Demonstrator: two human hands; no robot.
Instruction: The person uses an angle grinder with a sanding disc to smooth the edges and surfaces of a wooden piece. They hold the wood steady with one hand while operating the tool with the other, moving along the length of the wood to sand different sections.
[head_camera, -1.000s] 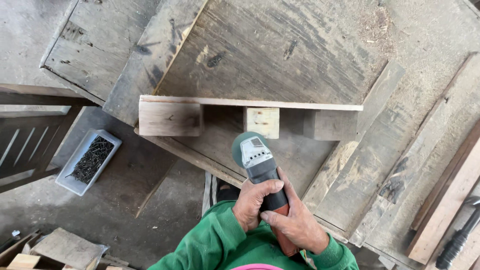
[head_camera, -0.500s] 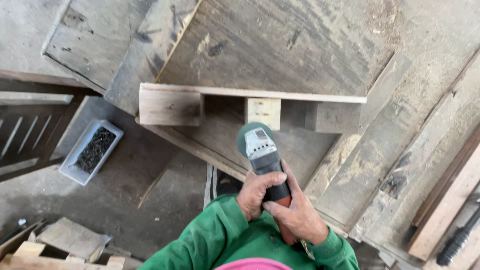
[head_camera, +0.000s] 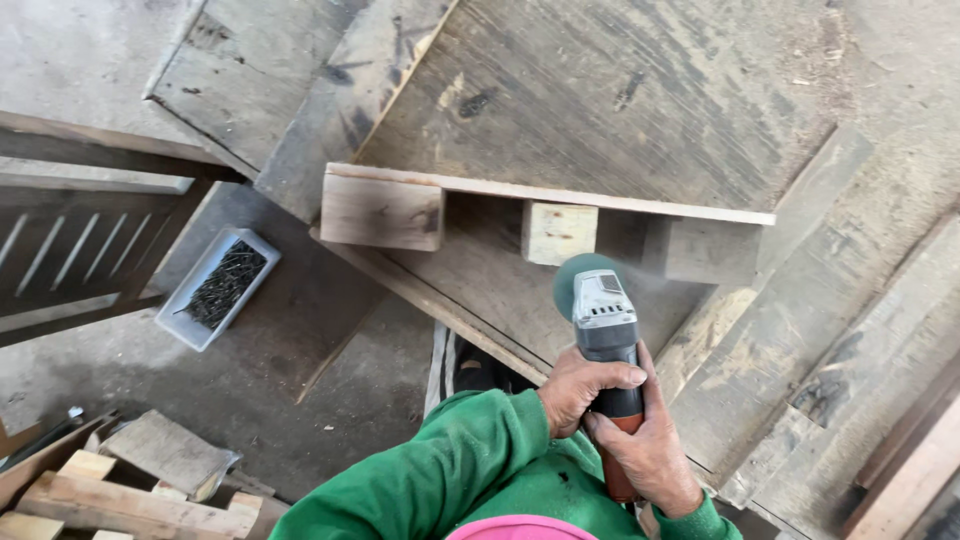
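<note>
Weathered boards (head_camera: 640, 110) underneath, a grinder (head_camera: 603, 330) is gripped tight by left hand (head_camera: 585, 385) and right hand (head_camera: 650, 450), disc by the middle block (head_camera: 558, 232), sanding judged unfinished.

You wear a bright green long-sleeved top, its knit fabric soft and slightly creased, and both sleeves run all the way down to end at the wrists just behind your left hand (head_camera: 583, 388) and right hand (head_camera: 650, 452). Both hands are bare, with no gloves, rings or watch showing. Below the sleeves, close to your chest, a strip of pink cloth peeks out.
</note>
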